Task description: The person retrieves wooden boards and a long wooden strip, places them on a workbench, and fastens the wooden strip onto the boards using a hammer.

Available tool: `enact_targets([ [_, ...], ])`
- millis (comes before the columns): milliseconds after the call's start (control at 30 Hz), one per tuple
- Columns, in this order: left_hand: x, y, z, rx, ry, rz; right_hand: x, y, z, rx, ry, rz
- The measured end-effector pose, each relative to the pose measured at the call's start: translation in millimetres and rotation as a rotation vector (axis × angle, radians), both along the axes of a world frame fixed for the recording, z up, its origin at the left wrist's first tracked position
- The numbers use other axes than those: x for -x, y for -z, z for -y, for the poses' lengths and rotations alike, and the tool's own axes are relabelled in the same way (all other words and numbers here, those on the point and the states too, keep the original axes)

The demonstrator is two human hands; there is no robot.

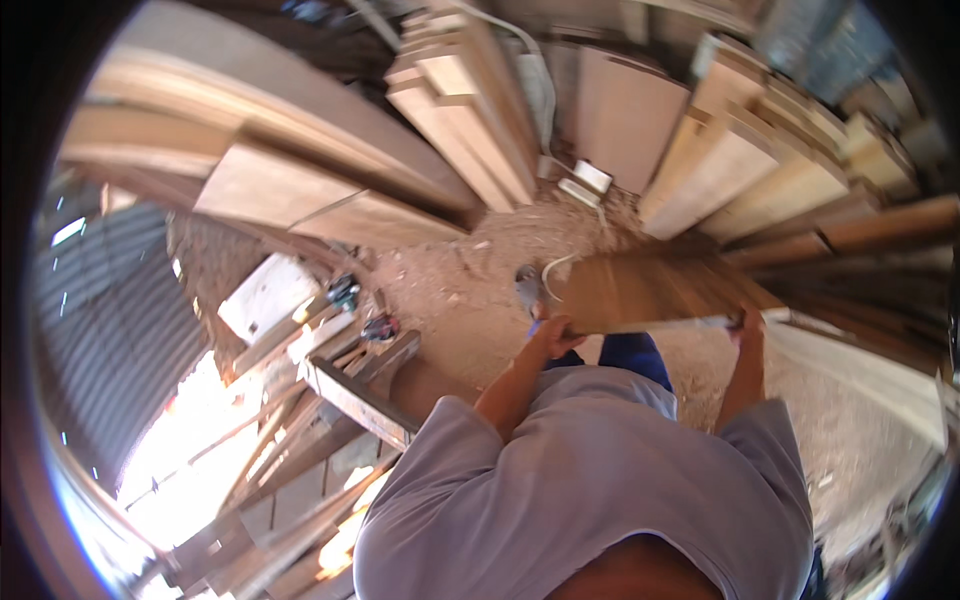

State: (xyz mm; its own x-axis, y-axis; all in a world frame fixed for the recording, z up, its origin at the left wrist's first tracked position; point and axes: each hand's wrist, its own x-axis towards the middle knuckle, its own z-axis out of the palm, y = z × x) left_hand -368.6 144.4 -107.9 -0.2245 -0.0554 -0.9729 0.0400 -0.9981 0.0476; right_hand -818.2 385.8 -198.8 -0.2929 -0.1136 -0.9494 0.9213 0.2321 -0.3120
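A wide brown wooden board (655, 285) is held in front of my waist, its near edge toward me. My left hand (558, 336) is closed on the near left corner. At the near right corner my right hand (744, 326) grips the same board. The undersides of both hands' grips are partly hidden, and the picture is a little blurred. Beyond the board's left side, one grey shoe (529, 287) stands on the dusty floor, with a pale cable beside it.
Stacked planks (470, 110) and thick timber pieces (715, 170) stand ahead. A white power strip (582, 190) lies on the floor (450, 290) between them. Long boards (300, 195) lean at left. Power tools (378, 326) sit by a wooden frame (360, 400). Corrugated sheeting (120, 310) stands far left.
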Motion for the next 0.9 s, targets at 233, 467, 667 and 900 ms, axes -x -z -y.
enact_targets([
  [233, -39.7, -45.6, 7.8, -0.004, -0.018, 0.129, -58.3, -60.7, 18.8, -0.205, 0.075, -0.046],
  [467, -85.8, -143.3, 33.0, -0.05, -0.047, 0.108, -113.3, -177.1, 75.3, 0.027, 0.034, -0.067],
  [667, -173.0, -165.7, 38.4, 0.056, -0.183, -0.105, -166.1, -201.9, 123.5, 0.072, -0.021, -0.067],
  [900, -269.2, -179.5, 85.7, 0.115, -0.313, -0.215, -260.3, -219.9, 199.6, 0.148, -0.103, -0.06],
])
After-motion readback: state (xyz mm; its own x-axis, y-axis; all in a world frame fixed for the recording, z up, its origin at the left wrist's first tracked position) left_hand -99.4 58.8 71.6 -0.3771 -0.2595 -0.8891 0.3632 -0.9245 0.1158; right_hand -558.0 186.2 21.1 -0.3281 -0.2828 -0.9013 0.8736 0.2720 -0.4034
